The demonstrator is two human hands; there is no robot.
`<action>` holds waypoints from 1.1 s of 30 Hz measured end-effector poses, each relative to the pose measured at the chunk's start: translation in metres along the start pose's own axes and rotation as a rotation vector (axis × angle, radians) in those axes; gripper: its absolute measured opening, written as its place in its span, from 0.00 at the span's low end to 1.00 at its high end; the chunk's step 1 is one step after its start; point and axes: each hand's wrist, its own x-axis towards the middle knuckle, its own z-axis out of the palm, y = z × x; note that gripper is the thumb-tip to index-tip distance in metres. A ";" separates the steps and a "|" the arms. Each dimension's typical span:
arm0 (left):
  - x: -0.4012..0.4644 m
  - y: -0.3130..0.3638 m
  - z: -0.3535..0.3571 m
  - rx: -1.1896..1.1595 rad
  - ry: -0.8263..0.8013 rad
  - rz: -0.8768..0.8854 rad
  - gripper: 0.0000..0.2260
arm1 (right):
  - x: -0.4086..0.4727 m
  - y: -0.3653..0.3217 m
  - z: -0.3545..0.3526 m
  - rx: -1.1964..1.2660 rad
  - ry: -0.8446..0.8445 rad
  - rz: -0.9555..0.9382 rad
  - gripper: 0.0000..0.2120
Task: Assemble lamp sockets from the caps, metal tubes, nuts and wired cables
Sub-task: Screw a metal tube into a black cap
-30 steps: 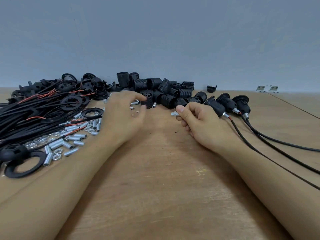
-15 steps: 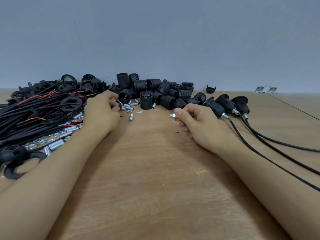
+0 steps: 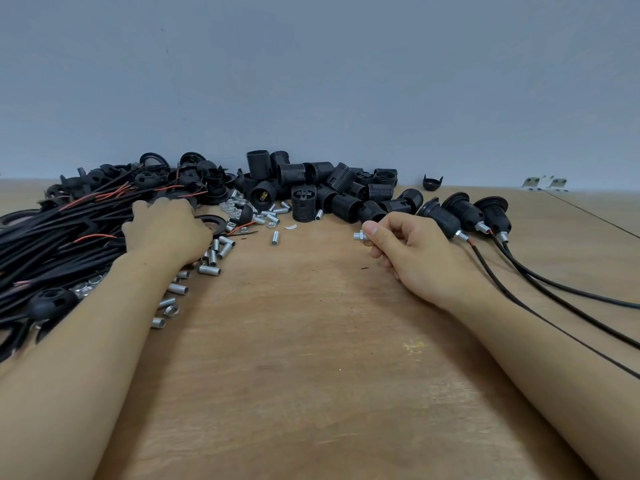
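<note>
From the head view, the right hand (image 3: 412, 251) pinches a small metal tube with a nut (image 3: 360, 235) between thumb and forefinger. The left hand (image 3: 166, 230) rests on the wired cables (image 3: 62, 237), its fingers hidden, grip unclear; loose tubes (image 3: 211, 252) lie just beside it on the counter (image 3: 311, 341).

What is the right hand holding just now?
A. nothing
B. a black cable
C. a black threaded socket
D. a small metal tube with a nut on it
D: the right hand pinches a short metal tube with a nut on it between thumb and forefinger, above the table.
</note>
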 end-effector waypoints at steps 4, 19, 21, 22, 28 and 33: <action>0.003 -0.004 -0.002 -0.089 0.039 0.021 0.10 | 0.001 0.000 0.000 -0.016 -0.003 0.004 0.14; 0.013 0.007 -0.008 -0.239 0.209 0.226 0.12 | 0.001 0.000 0.001 -0.018 0.000 0.017 0.13; 0.027 0.019 -0.010 -0.161 0.161 0.291 0.14 | 0.000 -0.001 0.000 -0.023 -0.007 0.017 0.13; 0.035 0.026 -0.011 -0.096 0.111 0.323 0.15 | -0.001 -0.001 0.000 -0.027 -0.008 0.017 0.13; 0.068 0.044 -0.004 0.165 -0.134 0.258 0.13 | -0.002 -0.003 -0.003 -0.048 -0.003 0.030 0.13; 0.076 0.037 0.014 0.025 0.123 0.231 0.12 | -0.001 -0.002 -0.003 -0.053 -0.007 0.041 0.13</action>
